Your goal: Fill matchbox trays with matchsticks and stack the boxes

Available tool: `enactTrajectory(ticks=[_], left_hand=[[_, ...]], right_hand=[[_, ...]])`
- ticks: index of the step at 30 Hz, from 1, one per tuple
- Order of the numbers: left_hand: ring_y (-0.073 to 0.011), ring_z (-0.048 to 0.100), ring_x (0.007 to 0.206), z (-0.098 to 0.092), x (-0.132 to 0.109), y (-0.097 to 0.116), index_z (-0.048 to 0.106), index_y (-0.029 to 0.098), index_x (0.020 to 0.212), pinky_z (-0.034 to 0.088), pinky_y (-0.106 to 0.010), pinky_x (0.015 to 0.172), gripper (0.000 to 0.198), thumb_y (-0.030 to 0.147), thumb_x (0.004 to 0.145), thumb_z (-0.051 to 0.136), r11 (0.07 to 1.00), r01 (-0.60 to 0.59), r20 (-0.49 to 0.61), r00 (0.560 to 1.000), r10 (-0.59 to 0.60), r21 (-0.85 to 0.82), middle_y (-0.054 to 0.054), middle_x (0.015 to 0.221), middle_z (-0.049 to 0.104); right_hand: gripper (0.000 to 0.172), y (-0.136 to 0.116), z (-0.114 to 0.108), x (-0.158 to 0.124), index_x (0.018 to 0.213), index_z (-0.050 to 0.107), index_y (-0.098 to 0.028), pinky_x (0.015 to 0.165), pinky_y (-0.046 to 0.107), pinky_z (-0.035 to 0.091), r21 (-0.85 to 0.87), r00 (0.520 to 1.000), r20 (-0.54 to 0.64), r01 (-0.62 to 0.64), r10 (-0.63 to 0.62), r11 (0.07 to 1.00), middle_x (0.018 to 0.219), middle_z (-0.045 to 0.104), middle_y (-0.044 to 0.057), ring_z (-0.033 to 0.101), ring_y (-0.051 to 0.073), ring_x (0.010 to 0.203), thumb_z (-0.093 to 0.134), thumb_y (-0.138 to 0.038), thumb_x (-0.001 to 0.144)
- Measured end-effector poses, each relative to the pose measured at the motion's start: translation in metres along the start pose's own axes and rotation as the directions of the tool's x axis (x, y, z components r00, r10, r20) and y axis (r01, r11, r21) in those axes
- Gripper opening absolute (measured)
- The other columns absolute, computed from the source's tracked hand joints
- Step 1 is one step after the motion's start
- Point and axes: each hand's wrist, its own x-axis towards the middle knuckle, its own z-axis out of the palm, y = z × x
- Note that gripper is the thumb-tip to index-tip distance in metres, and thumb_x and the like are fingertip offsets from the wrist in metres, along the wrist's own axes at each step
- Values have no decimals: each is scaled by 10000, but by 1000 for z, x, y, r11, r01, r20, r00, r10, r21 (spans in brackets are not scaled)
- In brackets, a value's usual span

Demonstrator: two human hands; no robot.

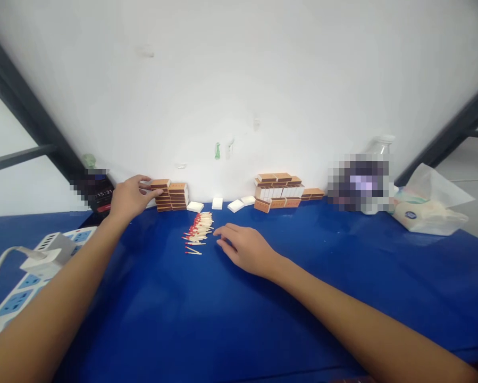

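Observation:
My left hand is at the left stack of matchboxes, thumb at the front and fingers toward the wall side. It grips at the top matchbox of the near-left column; part of the grip is hidden. Loose red-tipped matches lie in a heap on the blue table, a few apart at the near end. My right hand hovers or rests just right of the matches, fingers slightly bent and apart, holding nothing. Several small white pieces, box-like and flat, lie behind the heap, one white piece beside the left stack.
A second matchbox stack stands against the wall, right of centre. A power strip with a charger lies at left, near a phone showing a clock. At right are a tissue pack and a blurred-out object.

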Motion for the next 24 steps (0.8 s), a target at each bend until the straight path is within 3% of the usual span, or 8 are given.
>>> enactTrajectory(ticks=[4,8,16,21,24], left_hand=[[-312,747,1017,8,-9,1,605,204,1232,537,-372,816,664,506,709,880,994,74,72,994,-80,80,-80,1000,800],[-322,739,1042,16,-15,4,530,212,1244,529,-378,823,660,401,724,890,985,96,124,986,-115,146,-63,980,797],[-332,724,1074,28,-19,-1,482,214,1245,522,-383,830,518,314,835,782,986,1,136,990,-25,168,-100,1072,789],[-327,718,1077,21,-31,-3,463,226,1263,519,-386,812,516,346,853,753,987,-62,144,989,41,146,-118,1142,772],[-312,722,1027,14,-45,-2,504,231,1212,513,-374,786,456,374,851,742,988,-88,100,992,75,127,-98,1082,774]], right_hand=[[188,0,0,-1,1146,668,-182,802,319,500,5,1000,13,8,-8,1000,1089,728,67,686,194,934,514,-191,1037],[181,-1,0,-1,1022,680,-185,747,302,461,-9,1000,17,13,-13,1000,970,711,48,656,173,847,500,-183,1041],[184,-1,0,0,979,678,-191,745,289,437,17,1000,18,-2,1,1000,946,705,44,641,166,840,504,-175,1037],[194,-1,-2,0,969,679,-192,754,289,443,26,1000,25,-3,3,1000,947,708,48,649,171,847,498,-169,1036],[197,-1,-1,0,974,683,-193,738,286,434,-4,1000,27,-10,10,1000,945,709,48,645,168,830,497,-174,1037]])
